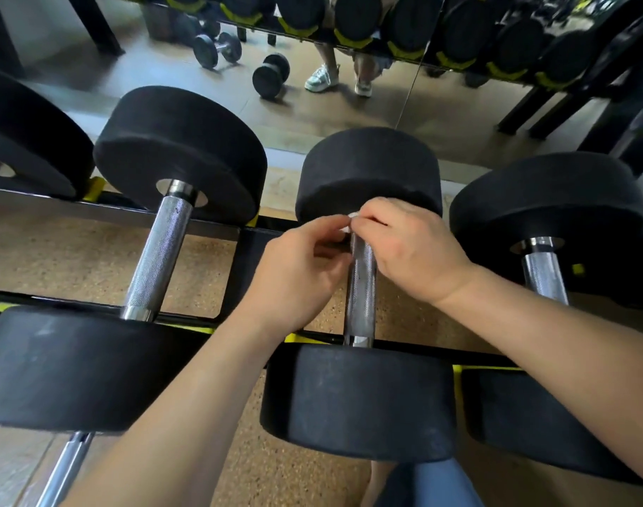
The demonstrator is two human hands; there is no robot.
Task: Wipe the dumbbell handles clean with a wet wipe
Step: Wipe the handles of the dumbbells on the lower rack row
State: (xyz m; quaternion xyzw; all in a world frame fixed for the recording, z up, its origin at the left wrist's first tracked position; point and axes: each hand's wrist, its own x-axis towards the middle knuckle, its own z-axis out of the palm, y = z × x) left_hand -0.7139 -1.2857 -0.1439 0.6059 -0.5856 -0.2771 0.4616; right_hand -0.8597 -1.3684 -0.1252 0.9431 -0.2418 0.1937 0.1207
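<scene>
here's the rack [235, 272], black rails with yellow pads, cradling each weight by its two heads so the bars hang free between the rails, which is why a wipe can get round them without lifting anything. three dumbbells lie side by side, bars pointing away from the person: the left dumbbell [159, 250] and the right dumbbell [543, 276] sit untouched, well apart from the hands. all the action is on the middle dumbbell [360, 400]. its knurled handle [362, 287] runs bare and shiny from the near head up to the far end, where both hands meet, right against the far head. i'd judge that's a start at one end, so the cloth can be drawn down the full length towards the body.

the left hand [298, 272] comes in from the left of the bar and the right hand [411, 247] from the right, one on each flank. the fingers [371, 214] are narrow, curled in, pinching the wet wipe [351, 221] between the two hands. only small white scraps of it show, so whether it's wrapped round the bar or merely being folded there, i can't tell.
</scene>
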